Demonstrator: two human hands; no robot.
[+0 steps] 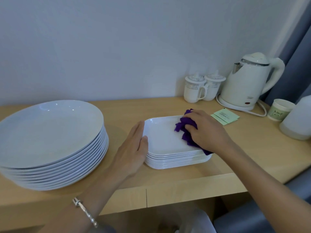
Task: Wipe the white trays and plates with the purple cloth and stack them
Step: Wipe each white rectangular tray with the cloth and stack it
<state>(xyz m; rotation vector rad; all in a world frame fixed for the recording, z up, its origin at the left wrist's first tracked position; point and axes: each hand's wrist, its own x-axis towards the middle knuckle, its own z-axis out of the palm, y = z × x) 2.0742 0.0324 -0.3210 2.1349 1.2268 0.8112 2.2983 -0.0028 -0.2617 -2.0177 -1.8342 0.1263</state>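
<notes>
A stack of several white square trays (165,155) stands in the middle of the wooden table. My right hand (207,130) grips a crumpled purple cloth (184,126) and presses it on the right part of the top tray. My left hand (134,147) lies with straight fingers against the stack's left edge, thumb over the top tray's rim. A tall stack of several round white plates (50,140) stands at the left, apart from both hands.
At the back right stand two lidded white mugs (195,89), a white electric kettle (249,83) with its cord, green sachets (224,117), a paper cup (280,110) and a white container (299,121). The table's front edge (146,197) runs below my arms.
</notes>
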